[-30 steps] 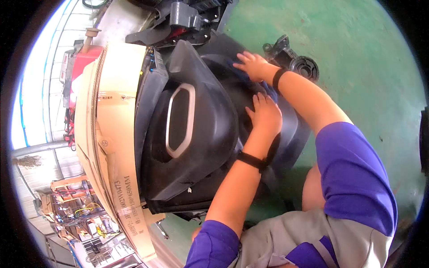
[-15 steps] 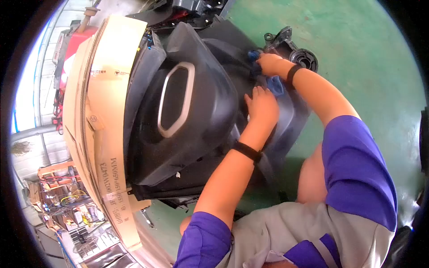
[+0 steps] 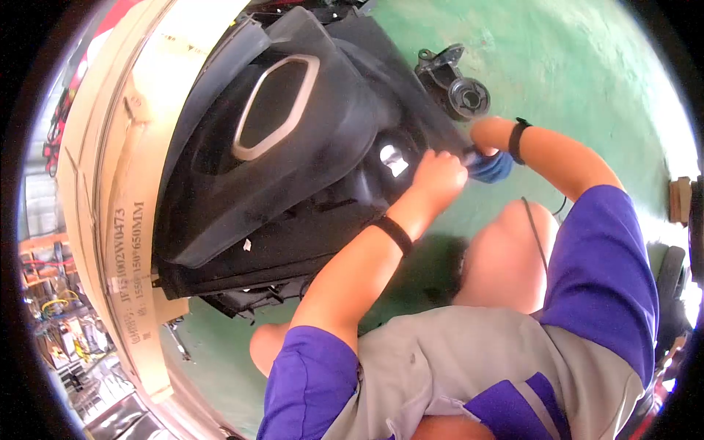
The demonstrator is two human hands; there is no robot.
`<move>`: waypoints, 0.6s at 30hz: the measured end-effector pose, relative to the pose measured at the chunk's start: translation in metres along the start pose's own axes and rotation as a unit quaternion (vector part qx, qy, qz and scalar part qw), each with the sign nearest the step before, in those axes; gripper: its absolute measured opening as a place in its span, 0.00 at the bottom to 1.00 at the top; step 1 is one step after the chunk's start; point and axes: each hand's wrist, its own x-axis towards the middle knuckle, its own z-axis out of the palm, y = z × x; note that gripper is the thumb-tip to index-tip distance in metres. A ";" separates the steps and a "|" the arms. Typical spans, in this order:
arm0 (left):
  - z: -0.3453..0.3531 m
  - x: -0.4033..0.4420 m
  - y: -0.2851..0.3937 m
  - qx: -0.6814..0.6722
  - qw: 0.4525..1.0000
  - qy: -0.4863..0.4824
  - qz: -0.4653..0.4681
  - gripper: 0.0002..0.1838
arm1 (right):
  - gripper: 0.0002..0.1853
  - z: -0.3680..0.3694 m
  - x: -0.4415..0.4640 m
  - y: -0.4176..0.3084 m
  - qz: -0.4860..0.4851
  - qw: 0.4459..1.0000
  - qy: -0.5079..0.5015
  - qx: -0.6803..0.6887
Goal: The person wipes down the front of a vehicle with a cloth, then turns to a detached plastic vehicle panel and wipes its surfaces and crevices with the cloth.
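A large black plastic panel (image 3: pixel 330 139) with a silver-framed opening (image 3: pixel 243 132) lies in front of me. By its right edge my right hand (image 3: pixel 490 136) is closed around a blue cloth (image 3: pixel 493 169), which bunches below the fingers. Close beside it, my left hand (image 3: pixel 440 180) has its fingers curled in over the panel's near right edge, next to the cloth. What lies inside the left fingers is hidden. A bright white patch (image 3: pixel 394 161) shows on the panel just left of that hand.
Upright cardboard (image 3: pixel 139 183) with printed lettering stands along the panel's left side. A black bracket-like part with a round ring (image 3: pixel 468 98) rests on the green floor (image 3: pixel 572 73) beyond my right hand. Cluttered shelves (image 3: pixel 62 315) are at the far left.
Both hands have come off the panel's far right area toward me, the right one carrying the blue cloth. The left fingers, spread before, are now curled. The view has shifted.
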 end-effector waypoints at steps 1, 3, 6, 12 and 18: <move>-0.002 0.003 0.000 -0.015 1.000 0.012 -0.014 0.07 | 0.12 -0.021 -0.013 0.005 0.072 0.996 0.036 0.043; -0.006 0.010 0.002 -0.049 0.997 0.034 -0.042 0.06 | 0.14 -0.063 -0.034 0.019 0.151 0.966 0.141 0.156; -0.055 0.013 -0.009 -0.090 0.985 0.059 -0.135 0.08 | 0.17 -0.095 -0.040 0.048 0.113 0.902 0.284 0.305; -0.120 -0.004 -0.039 -0.249 0.912 0.267 -0.188 0.12 | 0.18 -0.135 -0.057 0.013 0.113 0.871 0.425 0.218; -0.138 -0.026 -0.047 -0.375 0.831 0.302 -0.278 0.12 | 0.18 -0.180 -0.056 0.005 0.029 0.820 0.437 0.368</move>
